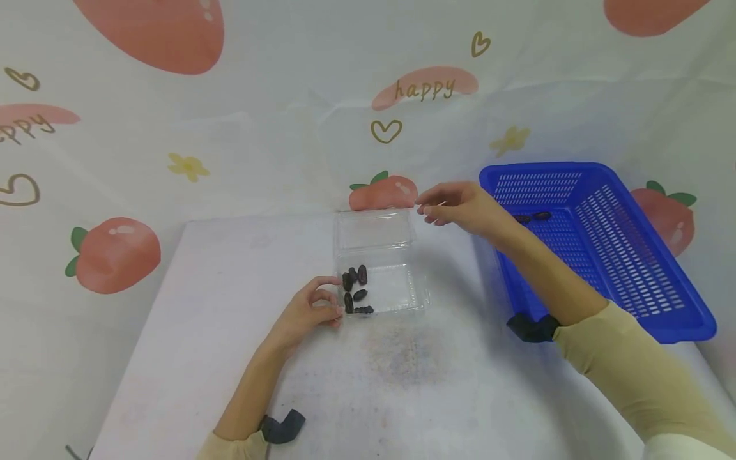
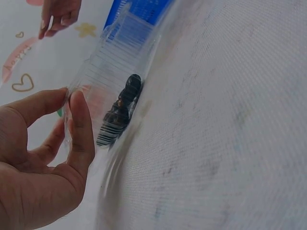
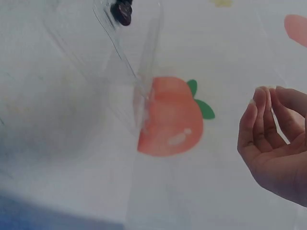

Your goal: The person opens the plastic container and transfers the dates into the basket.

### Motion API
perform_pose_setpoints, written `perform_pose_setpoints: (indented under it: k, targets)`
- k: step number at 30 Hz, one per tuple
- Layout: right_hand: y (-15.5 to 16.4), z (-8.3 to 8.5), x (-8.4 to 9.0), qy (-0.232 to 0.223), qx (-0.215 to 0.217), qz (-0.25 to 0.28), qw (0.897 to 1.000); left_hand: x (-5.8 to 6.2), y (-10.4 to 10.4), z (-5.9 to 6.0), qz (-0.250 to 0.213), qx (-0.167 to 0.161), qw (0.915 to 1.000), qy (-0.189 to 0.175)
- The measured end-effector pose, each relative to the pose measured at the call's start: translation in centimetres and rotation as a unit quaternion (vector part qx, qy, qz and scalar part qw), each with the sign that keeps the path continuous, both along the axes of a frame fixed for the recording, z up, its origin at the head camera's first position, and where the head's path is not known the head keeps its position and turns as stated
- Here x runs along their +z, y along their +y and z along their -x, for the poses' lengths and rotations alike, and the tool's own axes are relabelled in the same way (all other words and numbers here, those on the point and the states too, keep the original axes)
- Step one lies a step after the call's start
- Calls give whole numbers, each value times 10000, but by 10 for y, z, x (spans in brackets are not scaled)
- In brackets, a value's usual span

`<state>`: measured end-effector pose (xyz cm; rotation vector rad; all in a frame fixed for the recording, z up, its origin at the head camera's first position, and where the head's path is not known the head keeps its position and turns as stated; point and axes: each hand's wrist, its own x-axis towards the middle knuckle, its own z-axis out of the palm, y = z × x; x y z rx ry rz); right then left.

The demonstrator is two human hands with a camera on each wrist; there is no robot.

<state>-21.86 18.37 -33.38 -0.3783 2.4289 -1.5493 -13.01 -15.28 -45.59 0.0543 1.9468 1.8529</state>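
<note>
A clear plastic clamshell box (image 1: 397, 291) stands on the table with its lid (image 1: 374, 231) raised at the back. Several dark brown dates (image 1: 362, 275) lie in its left part; they also show through the clear wall as dark dates (image 2: 128, 91) in the left wrist view. My left hand (image 1: 305, 312) pinches the box's left edge between thumb and fingers, seen closer as the left hand (image 2: 45, 153). To the right of the lid, my right hand (image 1: 457, 207) hovers apart from it. Its fingers are loosely bent, and nothing shows between them in the right wrist view.
A blue perforated basket (image 1: 598, 167) stands on the right, beneath my right forearm. At least two dates (image 1: 542, 216) lie near its back left corner. Behind the white table (image 1: 230, 268) hangs a cloth (image 1: 287, 140) printed with fruit and hearts.
</note>
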Motion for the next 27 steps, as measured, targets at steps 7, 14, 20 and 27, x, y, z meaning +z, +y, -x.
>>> perform_pose_setpoints:
  k: [7,14,20,27]
  targets:
    - [-26,-2,-13,-78,237,103,9996,0,0,0,21,-5,10000,17]
    - [-44,-2,-24,-179,544,234,9981,1,1,0,15,-12,10000,11]
    - [-55,-2,-34,-173,670,303,9971,1,1,0,93,4,10000,0]
    - [-68,-5,-41,-296,797,284,9960,1,2,1,161,50,9999,-31]
